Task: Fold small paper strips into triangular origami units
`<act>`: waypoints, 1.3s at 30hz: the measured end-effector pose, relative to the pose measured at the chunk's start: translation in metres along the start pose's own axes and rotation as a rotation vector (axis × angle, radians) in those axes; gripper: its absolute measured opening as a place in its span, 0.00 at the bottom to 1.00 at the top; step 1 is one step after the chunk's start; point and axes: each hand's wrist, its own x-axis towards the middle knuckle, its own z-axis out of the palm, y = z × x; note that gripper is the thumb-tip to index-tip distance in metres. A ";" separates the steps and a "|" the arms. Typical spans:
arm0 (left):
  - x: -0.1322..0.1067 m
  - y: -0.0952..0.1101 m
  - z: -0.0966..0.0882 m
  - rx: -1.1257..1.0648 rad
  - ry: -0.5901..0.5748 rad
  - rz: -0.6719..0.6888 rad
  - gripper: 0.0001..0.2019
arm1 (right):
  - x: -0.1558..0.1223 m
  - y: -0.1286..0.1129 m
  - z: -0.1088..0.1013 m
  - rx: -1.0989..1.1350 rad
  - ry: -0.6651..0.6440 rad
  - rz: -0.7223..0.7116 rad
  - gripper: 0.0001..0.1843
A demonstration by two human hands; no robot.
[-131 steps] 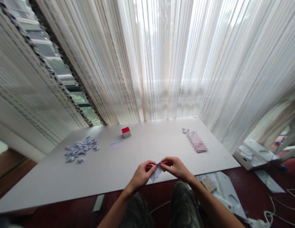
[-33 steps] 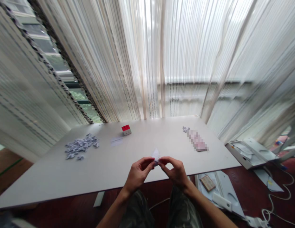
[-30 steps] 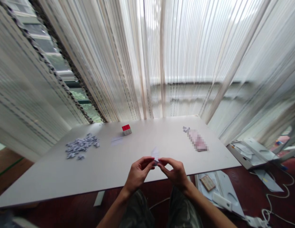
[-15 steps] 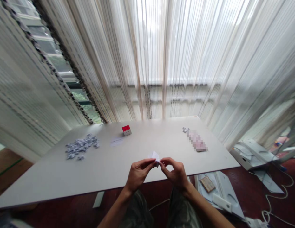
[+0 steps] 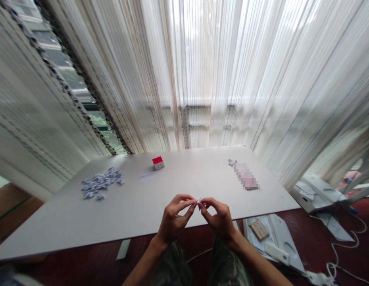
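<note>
My left hand [image 5: 173, 217] and my right hand [image 5: 219, 216] meet over the near edge of the white table [image 5: 137, 206], fingertips pinched together on a tiny folded piece of white paper [image 5: 198, 201]. Only a sliver of the paper shows between the fingertips. Both hands are closed in a pinch on it.
A heap of small folded paper pieces [image 5: 99, 184] lies at the table's left. A red and white cube [image 5: 158, 162] and a flat paper slip [image 5: 146, 176] sit further back. A blurred pink stack [image 5: 246, 176] with a few folded pieces lies right. Boxes and cables cover the floor at right.
The white paper that stuck up above my fingertips half a second ago is now folded down and almost hidden in the pinch. My hands stayed in place.
</note>
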 end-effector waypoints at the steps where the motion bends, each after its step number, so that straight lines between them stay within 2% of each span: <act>1: 0.000 0.001 0.000 0.000 -0.006 0.001 0.10 | 0.000 0.000 0.000 -0.017 0.001 -0.004 0.06; 5: 0.000 0.004 -0.001 0.010 -0.020 0.002 0.09 | 0.000 0.000 -0.001 -0.087 -0.010 -0.017 0.05; 12: 0.001 0.009 -0.004 0.088 -0.042 0.031 0.09 | 0.003 0.002 -0.005 -0.097 -0.104 -0.030 0.08; 16: 0.002 0.008 -0.002 0.061 -0.032 -0.025 0.06 | 0.004 0.002 -0.005 -0.061 -0.083 -0.012 0.06; 19: 0.002 0.005 0.000 -0.062 -0.088 -0.192 0.07 | 0.004 0.002 -0.006 -0.006 -0.119 0.063 0.06; 22: 0.000 0.001 0.003 -0.227 -0.173 -0.403 0.12 | 0.006 0.006 -0.008 0.032 -0.186 0.202 0.06; 25: -0.003 -0.004 0.008 -0.309 -0.187 -0.520 0.17 | 0.009 0.011 -0.012 0.039 -0.235 0.335 0.07; 30: -0.007 -0.007 0.013 -0.345 -0.171 -0.544 0.16 | 0.011 0.020 -0.013 0.135 -0.298 0.471 0.13; 36: -0.007 -0.005 0.013 -0.242 -0.183 -0.522 0.17 | 0.009 0.027 -0.008 0.322 -0.281 0.579 0.17; 39: -0.006 -0.005 0.014 -0.276 -0.184 -0.521 0.16 | 0.007 0.032 -0.006 0.370 -0.260 0.598 0.17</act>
